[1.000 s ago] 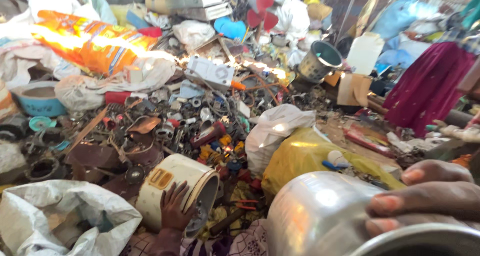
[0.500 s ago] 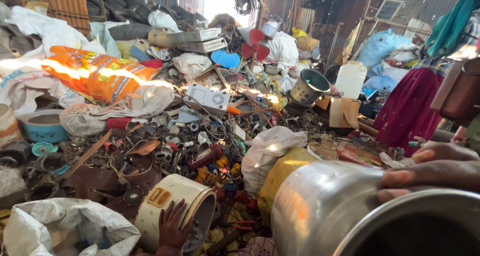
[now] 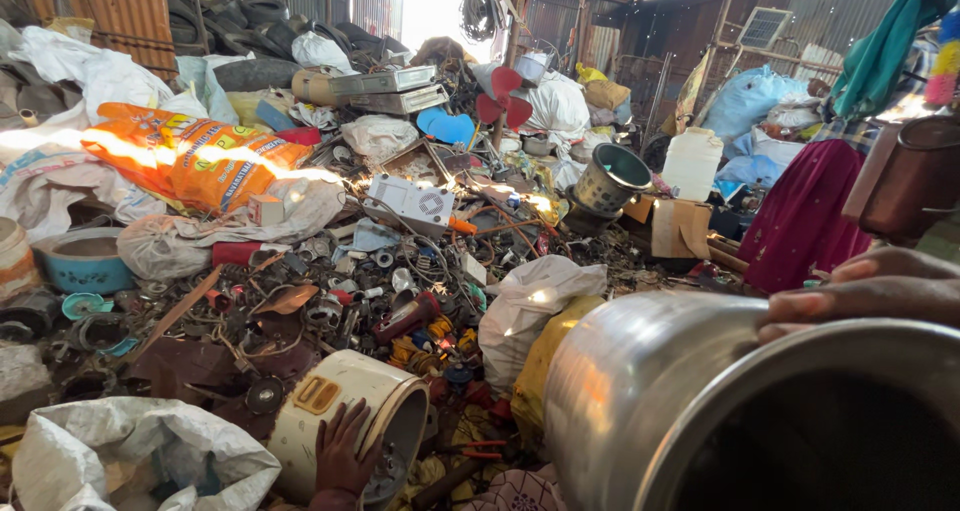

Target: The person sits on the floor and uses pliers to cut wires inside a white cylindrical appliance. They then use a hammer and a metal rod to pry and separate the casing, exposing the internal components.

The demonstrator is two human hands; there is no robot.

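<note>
Right now our right hand (image 3: 870,286) rests over the upper rim of a large shiny metal pot (image 3: 640,391), fingers curled onto its edge and gripping it; the pot lies tilted on its side at the lower right, its dark mouth turned toward us and filling that corner of the view. Lower down, near the bottom centre, our left hand (image 3: 345,451) presses flat with spread fingers against the open end of a cream-coloured round appliance casing (image 3: 335,406), which lies on its side among the scrap; the hand touches it rather than closing around it. Between the two sits a white sack (image 3: 530,306) with a yellow bag (image 3: 545,356) just beside the pot. A crumpled white bag (image 3: 130,451) lies at the lower left, next to the casing. Beyond, we see a heap of mixed scrap metal and wires, with an orange printed sack (image 3: 190,161) up on the left, a blue bowl (image 3: 85,261) at the far left edge, a white boxy device (image 3: 415,203) near the middle, a red fan blade (image 3: 503,96) above it, a perforated metal bucket (image 3: 612,178) and a white plastic jerrycan (image 3: 693,163) toward the right.
</note>
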